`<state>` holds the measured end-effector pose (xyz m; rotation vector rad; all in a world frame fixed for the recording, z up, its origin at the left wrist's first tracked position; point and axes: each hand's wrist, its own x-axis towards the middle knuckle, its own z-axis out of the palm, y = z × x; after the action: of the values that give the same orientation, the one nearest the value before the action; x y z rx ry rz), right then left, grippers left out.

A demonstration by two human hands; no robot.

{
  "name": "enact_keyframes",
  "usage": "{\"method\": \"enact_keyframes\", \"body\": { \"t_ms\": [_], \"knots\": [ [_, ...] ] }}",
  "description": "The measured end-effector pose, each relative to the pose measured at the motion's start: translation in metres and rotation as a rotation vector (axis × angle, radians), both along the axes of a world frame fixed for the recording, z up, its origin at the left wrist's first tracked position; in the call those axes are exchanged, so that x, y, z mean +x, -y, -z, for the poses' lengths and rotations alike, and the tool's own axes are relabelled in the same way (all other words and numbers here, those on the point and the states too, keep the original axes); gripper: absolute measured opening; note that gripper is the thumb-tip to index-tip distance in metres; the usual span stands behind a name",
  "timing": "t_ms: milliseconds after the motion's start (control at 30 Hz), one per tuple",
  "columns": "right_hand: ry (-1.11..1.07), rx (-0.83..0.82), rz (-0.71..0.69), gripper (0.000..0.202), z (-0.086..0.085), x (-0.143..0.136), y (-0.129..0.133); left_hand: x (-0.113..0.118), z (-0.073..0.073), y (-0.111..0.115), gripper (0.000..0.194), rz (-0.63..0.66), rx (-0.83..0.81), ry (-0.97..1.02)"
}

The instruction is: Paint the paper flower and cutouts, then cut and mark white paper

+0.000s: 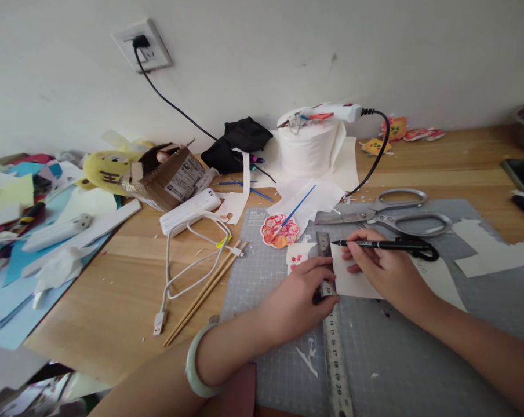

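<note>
My left hand presses a steel ruler down on the grey cutting mat, its fingers curled over the metal near the upper half. Beneath and beside the ruler lies a piece of white paper, with small red marks on the part left of it. In my right hand is a slim black pen, held nearly level, its tip pointing left close to the ruler's edge. Behind the hands, large metal scissors rest on the mat. A red and orange paper flower has a blue-handled brush across it.
A white cable and two wooden chopsticks lie left of the mat. Further back are a cardboard box, a tissue roll and a black-corded tool on top. Paper scraps lie at right.
</note>
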<state>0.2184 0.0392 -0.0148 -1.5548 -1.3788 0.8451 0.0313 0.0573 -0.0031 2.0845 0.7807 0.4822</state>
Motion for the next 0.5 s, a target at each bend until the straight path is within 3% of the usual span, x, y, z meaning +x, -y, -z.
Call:
{"method": "enact_keyframes", "body": {
  "t_ms": [500],
  "knots": [
    [0.024, -0.006, -0.013, 0.019, 0.0050, 0.0019, -0.0009, 0.0004, -0.0003, -0.0004, 0.021, 0.001, 0.001, 0.005]
  ]
}}
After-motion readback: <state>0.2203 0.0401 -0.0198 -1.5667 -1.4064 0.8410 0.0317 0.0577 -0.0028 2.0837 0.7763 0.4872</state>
